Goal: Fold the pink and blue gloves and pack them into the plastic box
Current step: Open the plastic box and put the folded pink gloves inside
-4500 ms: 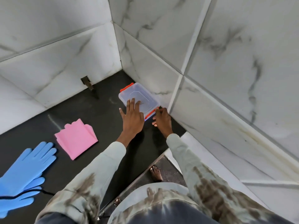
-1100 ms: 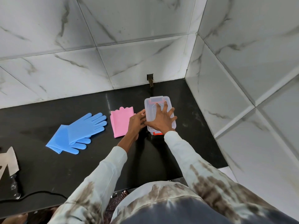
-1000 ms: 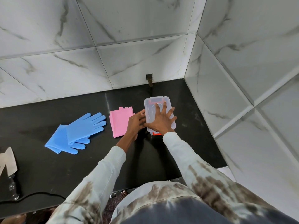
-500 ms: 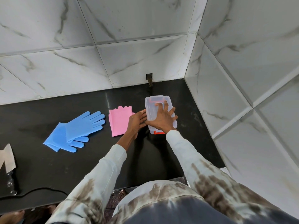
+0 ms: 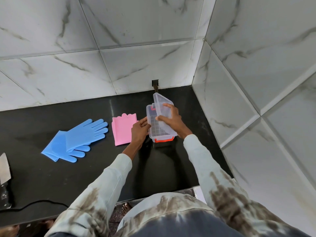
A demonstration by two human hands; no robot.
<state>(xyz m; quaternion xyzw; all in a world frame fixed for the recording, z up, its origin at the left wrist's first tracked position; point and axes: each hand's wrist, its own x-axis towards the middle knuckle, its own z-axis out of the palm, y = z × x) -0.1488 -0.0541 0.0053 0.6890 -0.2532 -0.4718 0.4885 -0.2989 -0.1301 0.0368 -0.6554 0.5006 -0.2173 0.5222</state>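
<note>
A clear plastic box (image 5: pixel 154 132) with orange latches stands on the black counter near the corner. My right hand (image 5: pixel 172 119) grips its clear lid (image 5: pixel 161 106), which is tilted up off the box. My left hand (image 5: pixel 140 130) holds the box's left side. Just left of that hand lies the folded pink glove (image 5: pixel 122 128), flat on the counter. Further left the blue gloves (image 5: pixel 77 138) lie unfolded, one overlapping the other, fingers toward the right.
White marble-tiled walls close the counter (image 5: pixel 85 177) at the back and right. A small dark fitting (image 5: pixel 155 84) sits at the wall base behind the box. A knife (image 5: pixel 4 170) and a black cable (image 5: pixel 34 203) lie at the far left front edge.
The lid, pressed flat under my right hand before, is now lifted and tilted up off the box. My left hand stays at the box's left side.
</note>
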